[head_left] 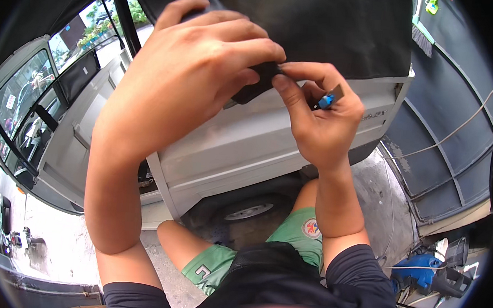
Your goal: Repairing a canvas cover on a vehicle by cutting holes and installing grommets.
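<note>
My left hand (194,77) is curled over the black cover (350,30) on the side of a white utility vehicle (229,153), its fingertips at a dark flap (244,94). Just right of it, my right hand (324,130) pinches the same flap between thumb and forefinger. The other fingers of that hand curl round a small blue tool (326,101) with a thin metal piece showing; its full shape is hidden.
A wheel (248,210) sits below the panel, between my knees. At right stand a dark metal wall (443,160) with a hanging broom (421,40) and a blue machine (417,266) with hoses. The vehicle's open cab (24,101) is at left.
</note>
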A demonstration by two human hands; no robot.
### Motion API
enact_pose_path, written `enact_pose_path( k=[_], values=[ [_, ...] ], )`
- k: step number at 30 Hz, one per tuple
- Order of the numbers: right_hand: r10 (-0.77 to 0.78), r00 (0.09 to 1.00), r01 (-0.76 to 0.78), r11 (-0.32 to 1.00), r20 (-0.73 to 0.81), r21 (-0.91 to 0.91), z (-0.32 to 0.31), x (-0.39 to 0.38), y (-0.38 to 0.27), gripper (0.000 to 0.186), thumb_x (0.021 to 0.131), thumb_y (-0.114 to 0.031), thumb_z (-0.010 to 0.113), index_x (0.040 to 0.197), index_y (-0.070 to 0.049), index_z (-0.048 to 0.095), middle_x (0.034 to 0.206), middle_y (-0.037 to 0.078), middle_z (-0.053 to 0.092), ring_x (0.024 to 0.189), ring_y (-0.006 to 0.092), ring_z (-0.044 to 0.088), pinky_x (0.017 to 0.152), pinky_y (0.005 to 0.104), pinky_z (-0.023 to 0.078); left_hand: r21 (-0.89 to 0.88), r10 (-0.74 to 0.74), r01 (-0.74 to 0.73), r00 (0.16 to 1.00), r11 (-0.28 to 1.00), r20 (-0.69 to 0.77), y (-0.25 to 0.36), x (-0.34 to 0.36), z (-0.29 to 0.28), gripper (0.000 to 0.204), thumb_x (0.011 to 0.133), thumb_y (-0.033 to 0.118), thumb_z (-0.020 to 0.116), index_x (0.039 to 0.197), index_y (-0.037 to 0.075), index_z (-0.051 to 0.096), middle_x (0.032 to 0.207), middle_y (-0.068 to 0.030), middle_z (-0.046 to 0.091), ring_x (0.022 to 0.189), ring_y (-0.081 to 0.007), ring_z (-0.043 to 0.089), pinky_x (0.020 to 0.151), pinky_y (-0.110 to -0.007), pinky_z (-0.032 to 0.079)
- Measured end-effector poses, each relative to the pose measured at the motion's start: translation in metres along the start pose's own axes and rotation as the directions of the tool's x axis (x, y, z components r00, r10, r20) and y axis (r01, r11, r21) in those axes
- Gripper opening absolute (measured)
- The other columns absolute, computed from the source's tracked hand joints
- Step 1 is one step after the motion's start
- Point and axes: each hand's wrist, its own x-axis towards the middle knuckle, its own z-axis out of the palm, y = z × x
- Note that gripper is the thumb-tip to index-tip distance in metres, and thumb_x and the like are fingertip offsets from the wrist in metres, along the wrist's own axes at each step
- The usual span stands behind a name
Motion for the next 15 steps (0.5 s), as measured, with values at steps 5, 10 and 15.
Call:
enact_pose_path(
  k=[5,10,15],
  values=[
    [-0.187,0.979,0.183,0.982,0.078,0.055,0.010,0.005,0.016,0.014,0.086,0.003,0.083,0.096,-0.003,0.076,0.095,0.004,0.066,0.069,0.0078,0.055,0.055,0.0246,0.041,-0.135,-0.030,0.053,0.985,0.989,0.171,-0.013,-0.010,-0.002,0.025,0.090,0.013,0.076,0.115,0.013,0.074,0.107,-0.0029,0.075,0.107,-0.0244,0.070,0.100,-0.040,0.041],
    [-0.188,0.966,0.168,0.978,0.176,0.124,0.022,0.004,0.020,0.015,0.084,0.003,0.083,0.096,-0.004,0.077,0.096,0.004,0.065,0.067,0.0085,0.051,0.055,0.0258,0.040,-0.175,-0.038,0.061,0.991,0.983,0.132,-0.022,-0.035,0.006,0.020,0.091,0.016,0.079,0.110,0.012,0.074,0.105,-0.0003,0.077,0.107,-0.0226,0.069,0.102,-0.042,0.037],
    [0.020,0.962,-0.123,0.924,0.274,0.363,0.034,0.002,0.042,0.011,0.088,0.001,0.083,0.096,-0.002,0.075,0.098,0.001,0.065,0.069,0.0046,0.049,0.055,0.0232,0.037,-0.179,-0.097,0.119,0.987,0.977,0.129,-0.021,-0.046,0.012,0.016,0.093,0.018,0.079,0.107,0.012,0.075,0.095,-0.0020,0.076,0.098,-0.0220,0.070,0.104,-0.042,0.035]
  ],
)
